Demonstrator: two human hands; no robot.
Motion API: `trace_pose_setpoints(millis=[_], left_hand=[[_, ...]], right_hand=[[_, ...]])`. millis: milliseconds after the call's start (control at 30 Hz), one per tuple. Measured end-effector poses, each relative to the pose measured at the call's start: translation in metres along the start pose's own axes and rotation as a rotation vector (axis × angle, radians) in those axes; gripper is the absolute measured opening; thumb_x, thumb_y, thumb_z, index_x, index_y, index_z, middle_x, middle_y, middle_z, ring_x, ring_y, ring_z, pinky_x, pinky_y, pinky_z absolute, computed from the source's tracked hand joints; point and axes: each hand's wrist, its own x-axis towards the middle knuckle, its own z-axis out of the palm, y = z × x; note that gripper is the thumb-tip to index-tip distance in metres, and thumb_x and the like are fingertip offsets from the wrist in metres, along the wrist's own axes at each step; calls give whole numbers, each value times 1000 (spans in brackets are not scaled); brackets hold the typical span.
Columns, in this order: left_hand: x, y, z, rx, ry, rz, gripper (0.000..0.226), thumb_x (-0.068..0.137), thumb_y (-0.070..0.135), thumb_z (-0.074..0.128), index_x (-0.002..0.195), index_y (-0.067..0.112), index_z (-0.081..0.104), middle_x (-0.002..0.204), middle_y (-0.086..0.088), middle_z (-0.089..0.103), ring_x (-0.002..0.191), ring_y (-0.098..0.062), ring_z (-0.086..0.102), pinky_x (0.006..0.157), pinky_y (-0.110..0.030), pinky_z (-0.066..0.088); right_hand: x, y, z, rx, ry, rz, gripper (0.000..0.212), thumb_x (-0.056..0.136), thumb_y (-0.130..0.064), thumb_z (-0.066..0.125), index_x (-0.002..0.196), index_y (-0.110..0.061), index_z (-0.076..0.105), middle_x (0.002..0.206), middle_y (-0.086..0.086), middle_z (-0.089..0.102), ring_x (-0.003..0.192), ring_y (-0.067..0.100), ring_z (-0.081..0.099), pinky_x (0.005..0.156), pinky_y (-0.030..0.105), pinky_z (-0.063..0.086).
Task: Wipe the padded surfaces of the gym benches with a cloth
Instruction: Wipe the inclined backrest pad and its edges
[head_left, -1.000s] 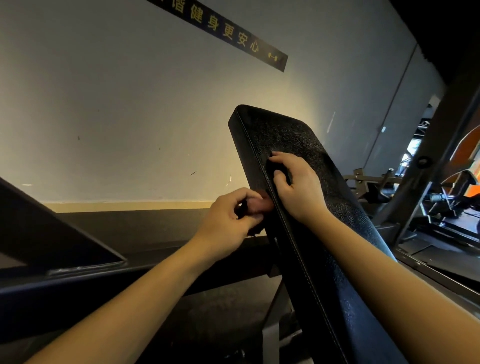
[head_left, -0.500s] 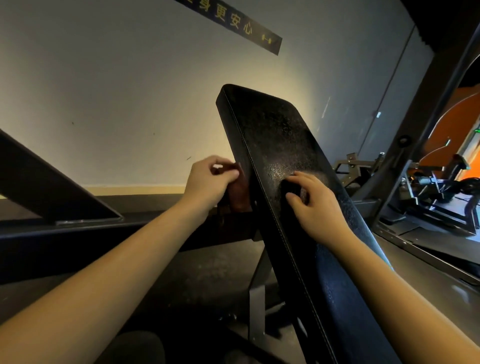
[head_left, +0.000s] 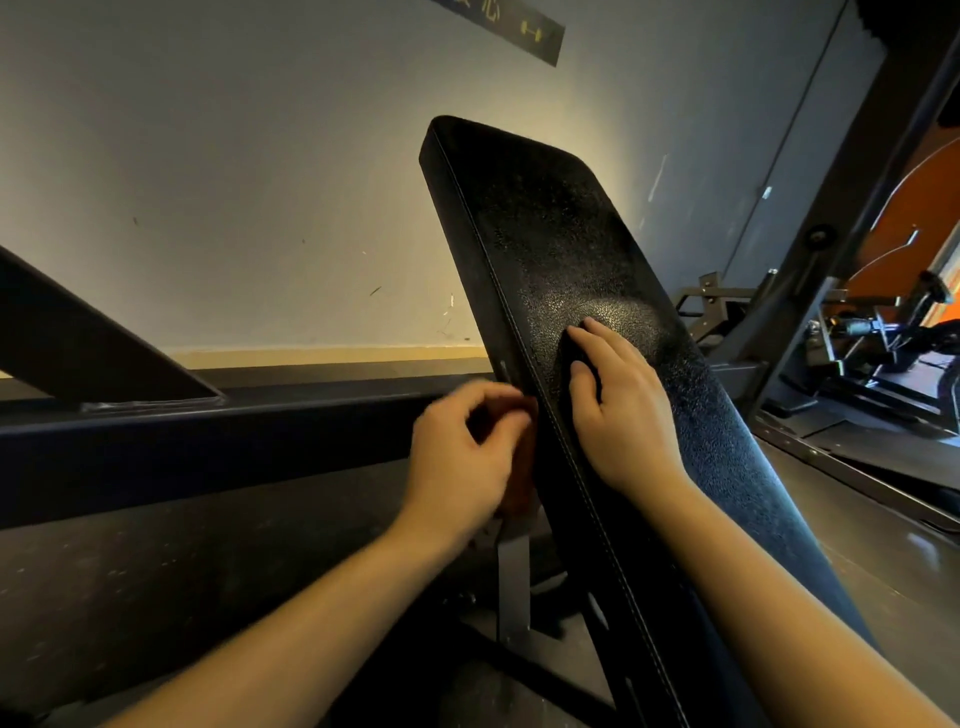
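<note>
A black padded bench backrest (head_left: 561, 244) rises at a slant through the middle of the view, its textured face towards me. My left hand (head_left: 462, 457) is closed on a reddish-brown cloth (head_left: 522, 478) and presses it against the left side edge of the pad. Only part of the cloth shows beside my palm. My right hand (head_left: 618, 415) lies flat on the front face of the pad, fingers bent over something dark that I cannot make out.
A dark steel frame beam (head_left: 208, 431) runs across the left behind the bench. A grey wall (head_left: 234, 182) stands behind it. The bench's metal support post (head_left: 511, 587) is below my left hand. More gym machines (head_left: 857, 338) stand at the right.
My left hand has slid the cloth down the pad's left edge. My right hand has stayed on the front face. The view has shifted slightly.
</note>
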Motion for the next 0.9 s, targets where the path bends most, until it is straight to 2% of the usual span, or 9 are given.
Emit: trace_pose_setpoints(millis=[100, 167, 233, 400, 467, 600, 700, 833, 900], left_hand=[[75, 4, -5, 46, 163, -43, 12, 90, 14, 74, 94, 24, 70, 92, 5, 70, 95, -17, 67, 90, -35, 56], [109, 3, -11, 77, 186, -54, 7, 93, 16, 71, 97, 21, 69, 97, 1, 69, 99, -24, 66, 90, -42, 58], [98, 0, -6, 79, 197, -25, 6, 93, 17, 71, 99, 19, 70, 93, 3, 69, 94, -21, 67, 88, -46, 59], [-21, -4, 5, -47, 0, -20, 15, 93, 12, 73, 95, 26, 72, 87, 11, 71, 87, -7, 69, 81, -28, 59], [-10, -2, 5, 0, 18, 43, 16, 92, 12, 73, 95, 27, 72, 88, 13, 71, 89, -5, 68, 84, -23, 56], [77, 6, -2, 93, 154, 61, 12, 94, 15, 70, 98, 27, 68, 92, 10, 68, 95, -13, 65, 93, -37, 56], [78, 1, 3, 74, 174, 68, 7, 97, 17, 68, 103, 20, 69, 95, 6, 68, 95, -13, 65, 90, -43, 57], [-16, -9, 12, -22, 53, 65, 12, 95, 13, 70, 100, 24, 70, 92, 11, 69, 92, -5, 67, 85, -28, 55], [-26, -6, 10, -18, -8, 103, 17, 94, 12, 71, 98, 28, 69, 92, 13, 69, 93, -5, 67, 83, -20, 53]], right_hand=[[-2, 0, -1, 13, 12, 5, 51, 97, -33, 40, 143, -19, 57, 155, -2, 47, 144, 17, 39, 120, 38, 31], [-2, 0, -1, 15, 16, 4, 51, 97, -33, 40, 143, -20, 57, 155, -4, 47, 144, 15, 39, 119, 36, 30], [-1, 0, 0, 10, 22, 3, 51, 97, -33, 40, 143, -20, 57, 155, -3, 47, 144, 15, 39, 119, 34, 29], [1, 1, 2, -4, 42, -4, 50, 96, -31, 42, 141, -17, 59, 152, 0, 51, 141, 17, 43, 117, 34, 30], [2, 2, 2, 3, 41, -3, 50, 96, -31, 41, 141, -17, 59, 152, 0, 51, 142, 18, 43, 118, 36, 31], [0, 2, 2, 15, 42, -1, 50, 96, -31, 42, 141, -19, 59, 153, -2, 50, 142, 16, 42, 119, 37, 32], [0, 3, 2, 13, 40, 6, 50, 97, -32, 42, 142, -21, 58, 153, -4, 49, 142, 14, 40, 118, 32, 29], [0, 2, 2, 10, 51, 9, 50, 96, -32, 42, 142, -20, 59, 152, -4, 50, 142, 14, 41, 116, 28, 27], [0, 2, 2, 13, 50, 6, 50, 96, -32, 42, 142, -20, 59, 152, -4, 50, 142, 14, 41, 117, 31, 28]])
